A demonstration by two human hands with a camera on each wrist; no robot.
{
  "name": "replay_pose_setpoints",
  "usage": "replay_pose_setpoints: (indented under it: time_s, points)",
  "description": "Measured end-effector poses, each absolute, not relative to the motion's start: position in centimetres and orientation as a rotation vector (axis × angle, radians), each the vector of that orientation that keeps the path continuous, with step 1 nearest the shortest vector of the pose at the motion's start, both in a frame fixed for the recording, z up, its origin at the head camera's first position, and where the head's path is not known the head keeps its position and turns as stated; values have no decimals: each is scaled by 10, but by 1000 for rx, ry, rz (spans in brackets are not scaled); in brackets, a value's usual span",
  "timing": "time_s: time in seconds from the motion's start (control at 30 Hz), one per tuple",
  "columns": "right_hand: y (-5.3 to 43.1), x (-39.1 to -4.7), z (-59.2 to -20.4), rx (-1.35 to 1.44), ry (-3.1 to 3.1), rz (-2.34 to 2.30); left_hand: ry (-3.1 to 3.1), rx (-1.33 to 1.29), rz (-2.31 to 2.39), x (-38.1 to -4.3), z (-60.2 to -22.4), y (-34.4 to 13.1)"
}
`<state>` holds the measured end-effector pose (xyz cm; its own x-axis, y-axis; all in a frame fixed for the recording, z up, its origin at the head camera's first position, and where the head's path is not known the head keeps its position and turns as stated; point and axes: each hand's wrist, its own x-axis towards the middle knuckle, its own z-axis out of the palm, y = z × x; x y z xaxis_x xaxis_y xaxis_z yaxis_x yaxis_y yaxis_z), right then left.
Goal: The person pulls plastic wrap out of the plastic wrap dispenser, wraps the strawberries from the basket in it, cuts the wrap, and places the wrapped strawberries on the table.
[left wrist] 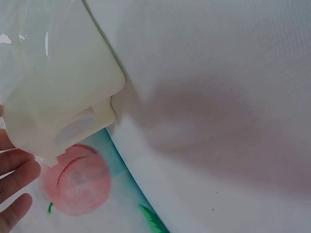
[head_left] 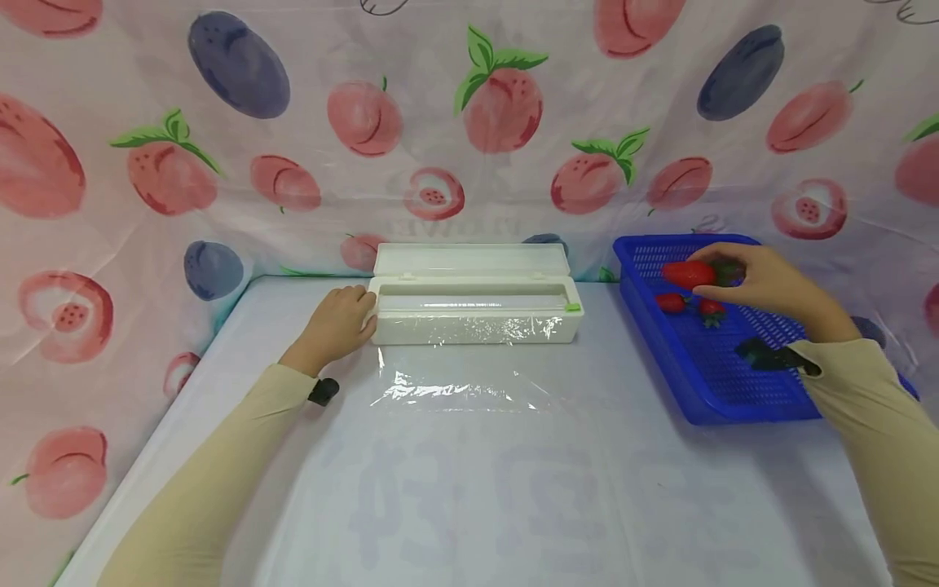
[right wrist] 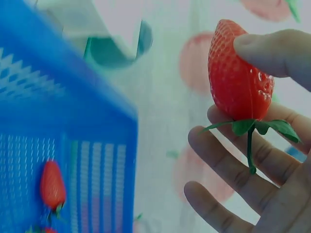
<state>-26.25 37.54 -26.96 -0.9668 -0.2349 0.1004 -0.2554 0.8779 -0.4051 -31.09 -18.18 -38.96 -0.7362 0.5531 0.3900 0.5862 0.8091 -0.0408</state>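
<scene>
My right hand (head_left: 770, 281) pinches a large red strawberry (right wrist: 238, 77) between thumb and fingers, above the far part of a blue basket (head_left: 689, 399). Green leaves and a stem show at the strawberry's base in the right wrist view. Two smaller strawberries, one a small strawberry (head_left: 671, 303), lie in the basket. My left hand (head_left: 337, 322) touches the left end of a white cling film box (head_left: 477, 329), its fingers loosely bent in the left wrist view. The box's lid (head_left: 469, 259) stands raised, and a sheet of clear film (head_left: 455, 391) hangs from the front onto the table.
A white cloth covers the table (head_left: 469, 505). Behind and to the left hangs a fruit-patterned curtain (head_left: 293, 244). A small green piece (head_left: 573, 307) sits at the box's right end. Dark wrist cameras show at both sleeves.
</scene>
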Motion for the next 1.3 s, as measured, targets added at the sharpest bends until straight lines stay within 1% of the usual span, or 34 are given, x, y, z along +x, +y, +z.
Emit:
replay_pose_setpoints:
  time_s: [0.4,0.67,0.9,1.3]
  points:
    - [303,-250,-282,552,-2945,711,-2599,-848,-121,-309,-395,-186]
    - [269,-248,-305,789,-2851,756,-2559,-860,-116,-310,-396,-185]
    - [241,-254,-329,928,-2790,802,-2561,-859,-116,-310,-395,-184]
    - [198,-258,-359,986,-2822,946,-2576,-803,-91,-311,-400,-182]
